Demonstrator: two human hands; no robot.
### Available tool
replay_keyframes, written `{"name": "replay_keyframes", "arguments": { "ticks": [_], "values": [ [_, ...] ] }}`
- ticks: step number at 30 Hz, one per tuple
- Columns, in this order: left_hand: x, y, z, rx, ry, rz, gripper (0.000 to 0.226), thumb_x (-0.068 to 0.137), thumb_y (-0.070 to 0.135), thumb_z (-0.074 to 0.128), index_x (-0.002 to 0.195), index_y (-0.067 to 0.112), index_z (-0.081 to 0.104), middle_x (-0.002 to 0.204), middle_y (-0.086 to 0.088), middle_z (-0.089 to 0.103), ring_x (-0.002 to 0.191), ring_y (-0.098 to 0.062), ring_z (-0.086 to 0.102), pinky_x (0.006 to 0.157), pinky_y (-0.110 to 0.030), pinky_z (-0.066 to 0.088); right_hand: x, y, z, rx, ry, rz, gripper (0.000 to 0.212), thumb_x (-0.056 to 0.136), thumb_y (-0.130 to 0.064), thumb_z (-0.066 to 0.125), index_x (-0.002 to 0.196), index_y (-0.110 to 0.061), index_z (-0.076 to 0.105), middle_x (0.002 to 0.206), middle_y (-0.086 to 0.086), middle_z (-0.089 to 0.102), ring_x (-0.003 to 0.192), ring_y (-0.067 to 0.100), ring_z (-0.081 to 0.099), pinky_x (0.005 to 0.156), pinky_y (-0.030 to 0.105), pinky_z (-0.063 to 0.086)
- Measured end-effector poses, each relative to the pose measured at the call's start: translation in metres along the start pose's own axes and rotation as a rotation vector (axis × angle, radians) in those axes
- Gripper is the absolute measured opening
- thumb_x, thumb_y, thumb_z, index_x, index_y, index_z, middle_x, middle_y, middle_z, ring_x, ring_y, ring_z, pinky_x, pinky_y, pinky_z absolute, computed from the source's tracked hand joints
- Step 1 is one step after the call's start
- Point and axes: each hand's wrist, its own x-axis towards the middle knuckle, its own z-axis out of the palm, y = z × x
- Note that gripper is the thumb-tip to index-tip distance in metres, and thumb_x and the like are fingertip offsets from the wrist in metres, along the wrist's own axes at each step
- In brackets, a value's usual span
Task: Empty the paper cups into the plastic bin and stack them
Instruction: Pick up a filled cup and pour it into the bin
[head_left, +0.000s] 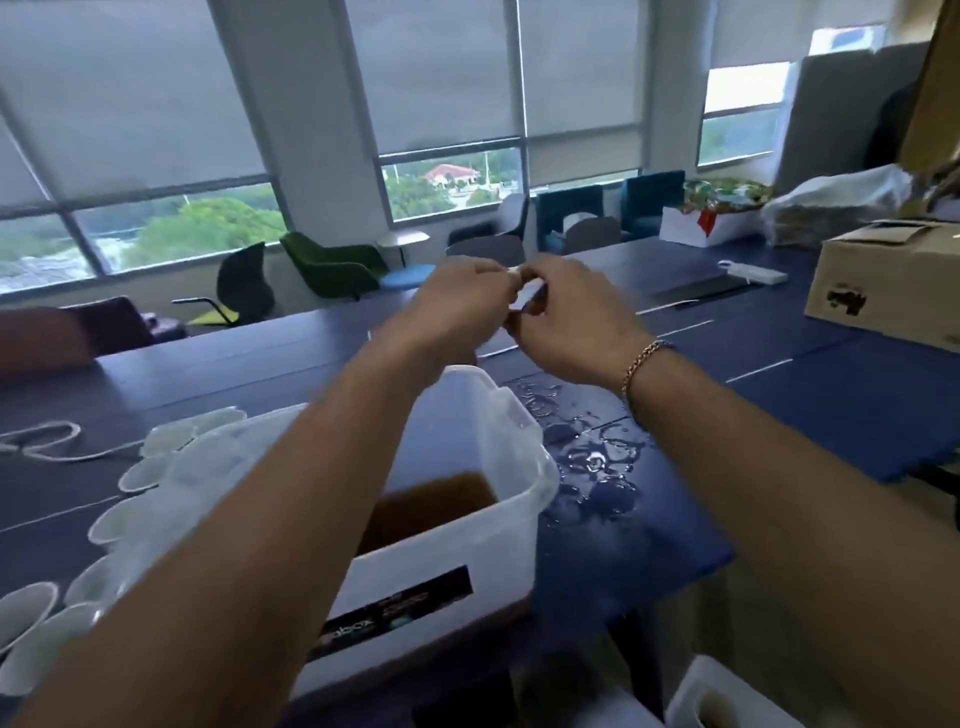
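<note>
**Head view: surface.** The bench is dark blue and made of panels with thin pale seams. It runs from the near edge to the far windows. The plastic bin stands at the near centre. It is translucent white, has a dark label on its near wall and holds brown liquid. The paper cups stand in a loose row just left of the bin and are blurred. Clear spilled liquid lies in beads and a puddle on the bench, just right of the bin. A pale cord loops at the far left. A cardboard box sits at the far right, with a white power strip beyond it. A second white container shows below the bench edge at the near right.

**Head view: hands.** The left hand and right hand meet in the air beyond the far end of the bin. Each grip is narrow, the fingertips pinching a small white object. Whether it is a cup cannot be told. A chain bracelet circles the right wrist.

**Head view: room.** Tall windows carry grey roller blinds drawn most of the way down, with trees visible below them. A green chair and a black chair stand beyond the bench.
</note>
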Motion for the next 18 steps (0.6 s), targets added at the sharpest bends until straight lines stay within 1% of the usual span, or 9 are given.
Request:
{"name": "replay_keyframes", "arguments": {
  "ticks": [2, 4, 7, 10, 11, 13, 14, 16, 18],
  "values": [
    [0.019, -0.022, -0.037, 0.085, 0.042, -0.074, 0.008, 0.093, 0.017, 0.060, 0.089, 0.014, 0.065, 0.092, -0.008, 0.067, 0.079, -0.020, 0.061, 0.069, -0.029, 0.055, 0.027, -0.016, 0.029, 0.076, -0.096, -0.005, 0.024, 0.082, -0.032, 0.066, 0.105, -0.028, 0.063, 0.101, 0.001, 0.067, 0.091, 0.021, 0.062, 0.077, 0.031, 0.049],
    [0.037, -0.047, -0.075, 0.200, 0.085, -0.114, 0.008, 0.093, 0.016, 0.058, 0.096, 0.014, 0.065, 0.097, -0.006, 0.065, 0.085, -0.020, 0.059, 0.063, -0.022, 0.049, 0.053, -0.031, 0.065, 0.100, -0.202, -0.030, 0.019, 0.084, -0.030, 0.064, 0.102, -0.025, 0.066, 0.097, 0.003, 0.068, 0.089, 0.021, 0.062, 0.075, 0.029, 0.047],
    [0.059, -0.094, -0.118, 0.351, 0.123, -0.196, 0.015, 0.093, 0.013, 0.055, 0.091, 0.005, 0.067, 0.097, -0.010, 0.068, 0.083, -0.023, 0.059, 0.060, -0.025, 0.047, 0.084, -0.049, 0.115, 0.032, -0.356, -0.118, 0.023, 0.088, -0.029, 0.061, 0.108, -0.020, 0.069, 0.105, 0.003, 0.068, 0.091, 0.020, 0.062, 0.082, 0.030, 0.049],
    [0.072, -0.140, -0.150, 0.508, 0.145, -0.291, 0.024, 0.093, 0.014, 0.053, 0.093, -0.002, 0.072, 0.100, -0.018, 0.070, 0.082, -0.028, 0.061, 0.074, -0.036, 0.052, 0.114, -0.065, 0.166, -0.057, -0.541, -0.188, 0.024, 0.089, -0.019, 0.059, 0.109, -0.017, 0.071, 0.106, 0.000, 0.068, 0.092, 0.017, 0.060, 0.075, 0.021, 0.046],
    [0.074, -0.153, -0.157, 0.523, 0.150, -0.320, 0.025, 0.094, 0.015, 0.053, 0.095, -0.002, 0.072, 0.101, -0.018, 0.070, 0.085, -0.030, 0.062, 0.076, -0.036, 0.052, 0.121, -0.069, 0.182, -0.076, -0.599, -0.197, 0.025, 0.089, -0.015, 0.057, 0.109, -0.015, 0.072, 0.109, 0.002, 0.069, 0.096, 0.019, 0.062, 0.080, 0.023, 0.049],
    [0.077, -0.173, -0.171, 0.570, 0.142, -0.370, 0.027, 0.096, 0.017, 0.052, 0.103, -0.001, 0.071, 0.108, -0.016, 0.069, 0.096, -0.032, 0.065, 0.081, -0.037, 0.053, 0.135, -0.077, 0.212, -0.114, -0.698, -0.212, 0.029, 0.088, -0.010, 0.052, 0.109, -0.014, 0.072, 0.113, 0.005, 0.070, 0.102, 0.022, 0.063, 0.095, 0.034, 0.049],
    [0.080, -0.180, -0.176, 0.590, 0.126, -0.394, 0.029, 0.096, 0.016, 0.051, 0.107, -0.001, 0.071, 0.111, -0.015, 0.069, 0.100, -0.033, 0.064, 0.084, -0.038, 0.053, 0.141, -0.080, 0.223, -0.135, -0.743, -0.215, 0.031, 0.087, -0.009, 0.050, 0.108, -0.015, 0.072, 0.112, 0.004, 0.070, 0.101, 0.023, 0.063, 0.094, 0.036, 0.049],
    [0.088, -0.193, -0.187, 0.609, 0.098, -0.437, 0.030, 0.097, 0.016, 0.049, 0.108, -0.002, 0.070, 0.112, -0.015, 0.068, 0.097, -0.031, 0.065, 0.086, -0.039, 0.053, 0.150, -0.087, 0.244, -0.187, -0.855, -0.209, 0.035, 0.088, -0.007, 0.046, 0.113, -0.014, 0.069, 0.108, 0.004, 0.067, 0.092, 0.023, 0.061, 0.082, 0.030, 0.050],
    [0.095, -0.202, -0.192, 0.645, 0.081, -0.455, 0.027, 0.097, 0.013, 0.048, 0.103, -0.004, 0.068, 0.108, -0.016, 0.068, 0.086, -0.028, 0.061, 0.083, -0.036, 0.053, 0.156, -0.093, 0.258, -0.295, -0.963, -0.228, 0.038, 0.089, -0.004, 0.042, 0.117, -0.010, 0.067, 0.110, 0.006, 0.067, 0.093, 0.025, 0.062, 0.078, 0.030, 0.053]
  ]
}}
